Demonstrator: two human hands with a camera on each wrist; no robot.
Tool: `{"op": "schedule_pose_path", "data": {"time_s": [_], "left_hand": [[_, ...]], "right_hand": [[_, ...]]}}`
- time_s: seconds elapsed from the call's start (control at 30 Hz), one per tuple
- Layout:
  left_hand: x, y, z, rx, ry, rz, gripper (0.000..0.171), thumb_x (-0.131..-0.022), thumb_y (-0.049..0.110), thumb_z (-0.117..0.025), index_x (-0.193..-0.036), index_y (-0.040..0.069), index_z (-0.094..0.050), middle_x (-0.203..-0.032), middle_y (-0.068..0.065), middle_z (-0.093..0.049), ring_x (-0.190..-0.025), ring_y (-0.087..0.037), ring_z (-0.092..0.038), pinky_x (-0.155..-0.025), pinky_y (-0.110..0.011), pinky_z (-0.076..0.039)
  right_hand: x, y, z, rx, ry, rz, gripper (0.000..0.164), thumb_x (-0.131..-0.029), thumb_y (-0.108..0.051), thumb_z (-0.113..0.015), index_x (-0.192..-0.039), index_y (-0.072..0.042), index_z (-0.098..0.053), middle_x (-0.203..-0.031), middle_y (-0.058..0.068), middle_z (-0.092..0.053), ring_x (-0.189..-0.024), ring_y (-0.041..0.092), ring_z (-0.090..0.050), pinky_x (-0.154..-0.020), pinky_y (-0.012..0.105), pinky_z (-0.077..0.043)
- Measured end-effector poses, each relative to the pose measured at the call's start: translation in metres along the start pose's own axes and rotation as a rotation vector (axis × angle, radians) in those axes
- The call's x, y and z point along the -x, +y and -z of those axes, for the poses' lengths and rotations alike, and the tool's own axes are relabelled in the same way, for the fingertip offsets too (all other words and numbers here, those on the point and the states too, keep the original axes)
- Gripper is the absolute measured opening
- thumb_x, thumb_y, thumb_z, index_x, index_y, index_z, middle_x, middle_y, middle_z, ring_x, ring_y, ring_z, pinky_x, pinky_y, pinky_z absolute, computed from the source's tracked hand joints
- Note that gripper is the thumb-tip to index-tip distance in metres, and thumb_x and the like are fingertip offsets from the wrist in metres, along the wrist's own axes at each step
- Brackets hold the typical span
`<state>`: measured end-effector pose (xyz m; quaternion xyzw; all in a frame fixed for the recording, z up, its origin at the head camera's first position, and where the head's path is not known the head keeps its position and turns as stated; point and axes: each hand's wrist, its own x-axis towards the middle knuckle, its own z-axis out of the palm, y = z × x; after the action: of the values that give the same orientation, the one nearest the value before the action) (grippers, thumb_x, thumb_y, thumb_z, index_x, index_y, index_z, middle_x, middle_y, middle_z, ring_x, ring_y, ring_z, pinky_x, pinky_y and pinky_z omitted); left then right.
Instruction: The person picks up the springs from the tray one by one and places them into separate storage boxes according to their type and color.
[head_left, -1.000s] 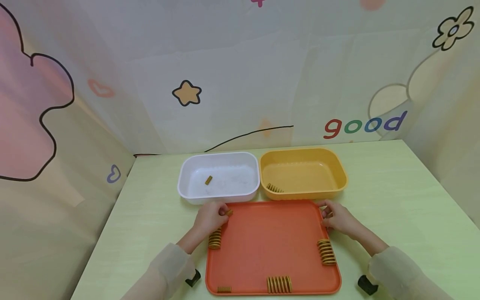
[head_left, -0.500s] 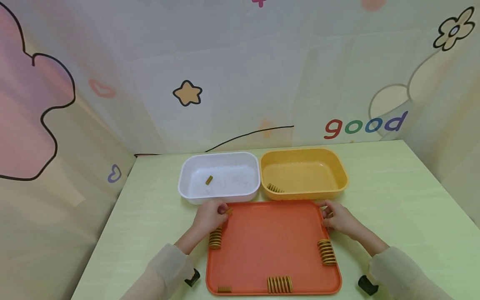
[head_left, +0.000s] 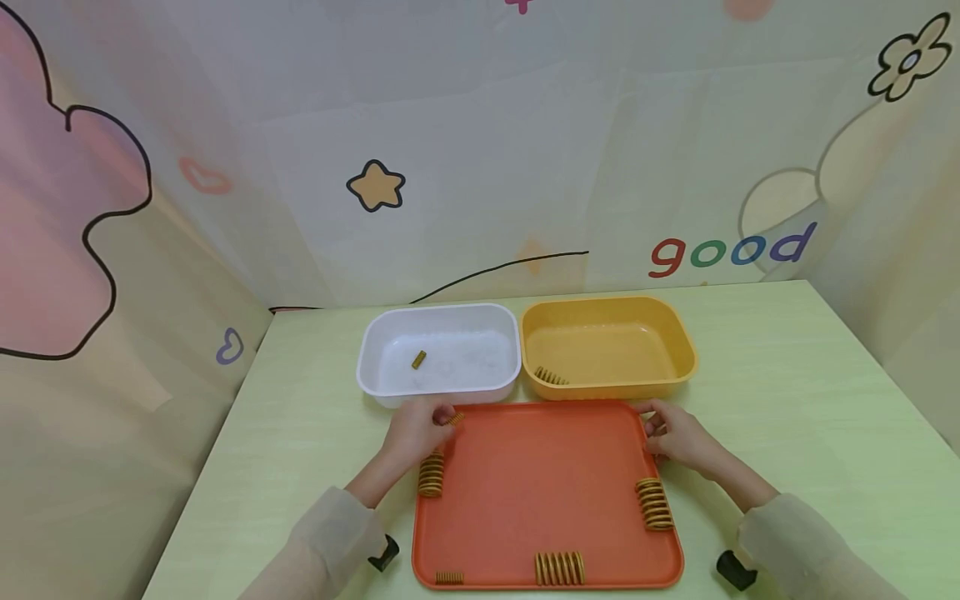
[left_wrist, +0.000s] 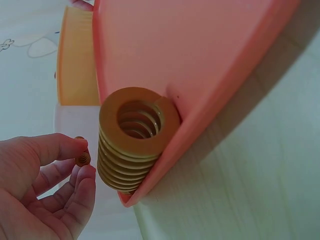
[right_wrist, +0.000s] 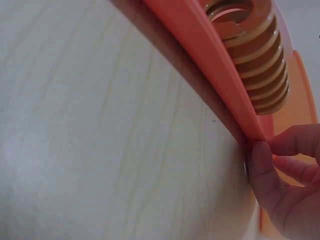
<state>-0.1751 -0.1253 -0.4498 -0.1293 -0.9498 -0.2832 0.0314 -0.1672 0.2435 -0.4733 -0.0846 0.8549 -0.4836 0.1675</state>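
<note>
My left hand (head_left: 414,433) pinches a small gold coil spring (left_wrist: 82,152) between thumb and fingertips, over the far left corner of the red tray (head_left: 547,492). Close beside it, a large coil spring (left_wrist: 137,140) leans at the tray's left rim. At the far right corner my right hand (right_wrist: 290,185) grips the tray's rim between thumb and finger. Another large spring (head_left: 655,504) lies along the right rim. Along the near rim are a large spring (head_left: 559,568) and a small one, the left-hand small spring (head_left: 449,577).
Behind the tray stand a white bin (head_left: 438,396) with one small spring (head_left: 418,359) in it and a yellow bin (head_left: 611,390) with a larger spring (head_left: 551,376). The pale green table (head_left: 795,392) ends at a printed cloth backdrop (head_left: 480,167).
My left hand has shifted slightly back and left with the small spring pinched in it. The right hand stays at the tray's corner, and the tray has hardly moved.
</note>
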Motion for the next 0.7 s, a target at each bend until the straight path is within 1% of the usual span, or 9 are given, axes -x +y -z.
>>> {"op": "schedule_pose_path", "data": {"time_s": [0.1, 0.2, 0.37, 0.6, 0.7], "left_hand": [[0.0, 0.001, 0.001, 0.011, -0.005, 0.011, 0.007, -0.07, 0.01, -0.069, -0.076, 0.007, -0.066, -0.07, 0.0, -0.061, -0.065, -0.011, -0.051, -0.06, -0.024, -0.043], [0.0, 0.002, 0.003, 0.008, -0.001, 0.002, 0.006, -0.069, 0.007, -0.068, -0.074, 0.006, -0.066, -0.068, -0.001, -0.061, -0.063, -0.011, -0.05, -0.059, -0.023, -0.042], [0.0, 0.001, 0.004, 0.013, 0.001, 0.002, 0.006, -0.069, 0.006, -0.068, -0.075, 0.006, -0.065, -0.07, -0.001, -0.062, -0.064, -0.011, -0.051, -0.059, -0.023, -0.043], [-0.001, 0.004, 0.011, 0.018, -0.002, 0.029, 0.009, -0.069, 0.006, -0.067, -0.077, 0.007, -0.066, -0.071, -0.002, -0.064, -0.066, -0.012, -0.055, -0.062, -0.025, -0.045], [-0.002, 0.005, 0.014, 0.005, -0.004, 0.04, 0.009, -0.069, 0.007, -0.066, -0.078, 0.008, -0.067, -0.071, -0.001, -0.064, -0.065, -0.012, -0.055, -0.061, -0.024, -0.045]], "right_hand": [[0.001, -0.001, 0.0, -0.004, 0.002, 0.007, 0.048, -0.073, 0.008, -0.054, -0.119, 0.01, -0.04, -0.084, 0.015, -0.047, -0.061, 0.015, -0.047, -0.05, 0.029, -0.046], [0.001, -0.001, 0.0, -0.008, 0.006, 0.008, 0.048, -0.073, 0.008, -0.054, -0.119, 0.01, -0.04, -0.084, 0.015, -0.047, -0.061, 0.014, -0.047, -0.05, 0.029, -0.045], [0.001, -0.001, 0.0, -0.007, 0.004, 0.008, 0.049, -0.073, 0.008, -0.054, -0.119, 0.01, -0.04, -0.084, 0.015, -0.047, -0.061, 0.015, -0.047, -0.05, 0.029, -0.046], [0.001, -0.002, -0.001, -0.008, 0.002, 0.0, 0.049, -0.074, 0.008, -0.053, -0.121, 0.01, -0.039, -0.084, 0.015, -0.047, -0.06, 0.016, -0.047, -0.05, 0.03, -0.046], [0.001, -0.002, 0.0, -0.016, -0.002, -0.002, 0.049, -0.074, 0.008, -0.053, -0.121, 0.01, -0.039, -0.085, 0.016, -0.047, -0.06, 0.016, -0.047, -0.05, 0.03, -0.046]]}}
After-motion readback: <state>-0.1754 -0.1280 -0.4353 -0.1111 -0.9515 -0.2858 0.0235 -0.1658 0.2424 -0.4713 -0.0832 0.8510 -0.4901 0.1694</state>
